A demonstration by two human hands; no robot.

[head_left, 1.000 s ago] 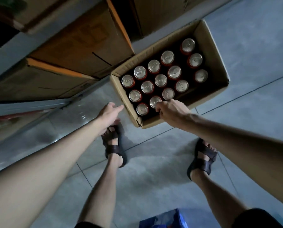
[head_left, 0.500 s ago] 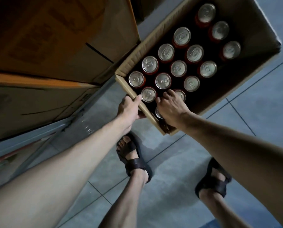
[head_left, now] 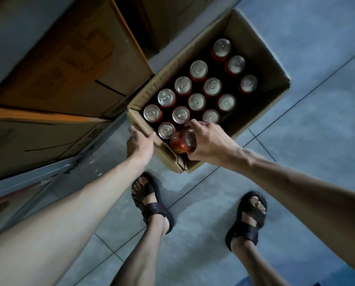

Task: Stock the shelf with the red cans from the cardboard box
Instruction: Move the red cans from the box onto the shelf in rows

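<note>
An open cardboard box [head_left: 275, 71] stands on the tiled floor, holding several upright red cans [head_left: 198, 69] with silver tops. My right hand [head_left: 210, 142] is closed around one red can [head_left: 179, 144], tilted and raised above the box's near corner. My left hand [head_left: 140, 144] grips the box's near-left rim, thumb over the edge. The right side of the box shows bare bottom.
Large closed cardboard boxes [head_left: 65, 75] are stacked at the left on a grey shelf edge [head_left: 34, 178]. My two sandalled feet [head_left: 151, 203] stand on the floor just below the box. Open tiled floor [head_left: 317, 120] lies to the right.
My right hand went into the box's near corner, closed on a can and lifted it out tilted. My left hand moved onto the box rim and holds it.
</note>
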